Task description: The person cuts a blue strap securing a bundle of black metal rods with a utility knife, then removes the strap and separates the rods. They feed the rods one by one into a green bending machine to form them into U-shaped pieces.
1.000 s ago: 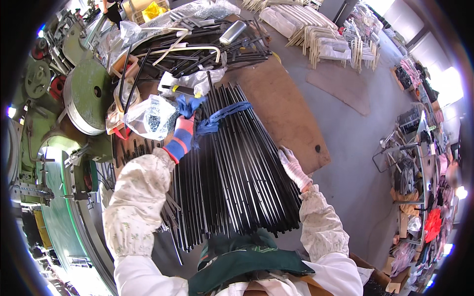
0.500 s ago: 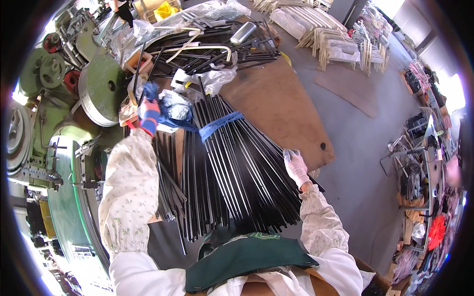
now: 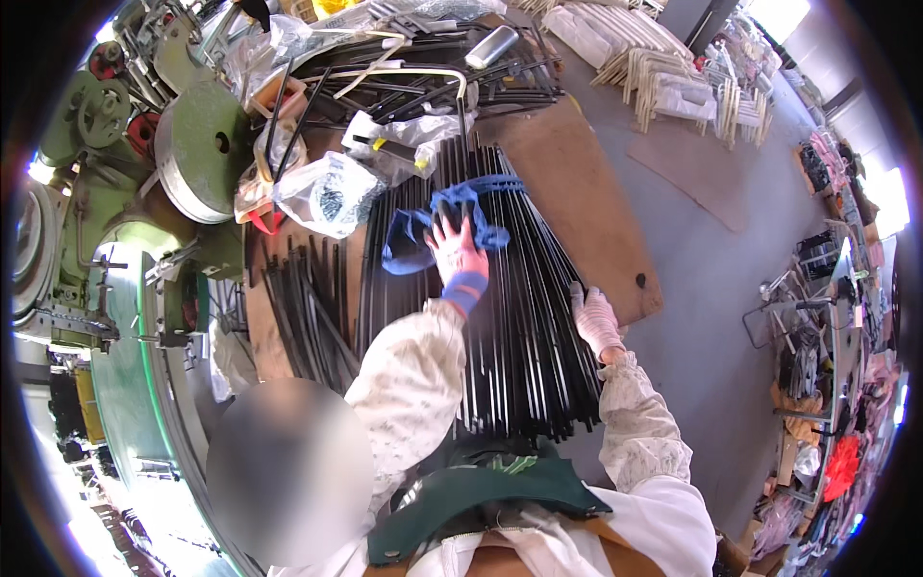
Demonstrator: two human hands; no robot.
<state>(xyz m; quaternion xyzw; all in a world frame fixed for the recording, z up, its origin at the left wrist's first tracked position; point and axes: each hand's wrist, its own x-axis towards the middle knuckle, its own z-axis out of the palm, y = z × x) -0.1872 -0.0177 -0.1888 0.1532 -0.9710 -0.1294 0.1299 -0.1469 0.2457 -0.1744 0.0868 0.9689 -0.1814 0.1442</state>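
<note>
Centrally on the bench (image 3: 601, 216), black rods (image 3: 519, 337), fanned toward the near edge, with a blue strip (image 3: 495, 182) across. Left hand (image 3: 459, 252): fingers splayed over the strip; cannot tell whether pinching it. Right hand (image 3: 596, 319): against the outermost rods, near the bench's right corner; closure unclear. Beyond the left edge, green machine (image 3: 197, 159); off the right, grey floor (image 3: 716, 317) and, farther, pale frames (image 3: 663, 88).

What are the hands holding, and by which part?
No grip shows clearly: the left hand lies spread over the blue cloth on the black rods; the right hand is at the rods' right edge.
</note>
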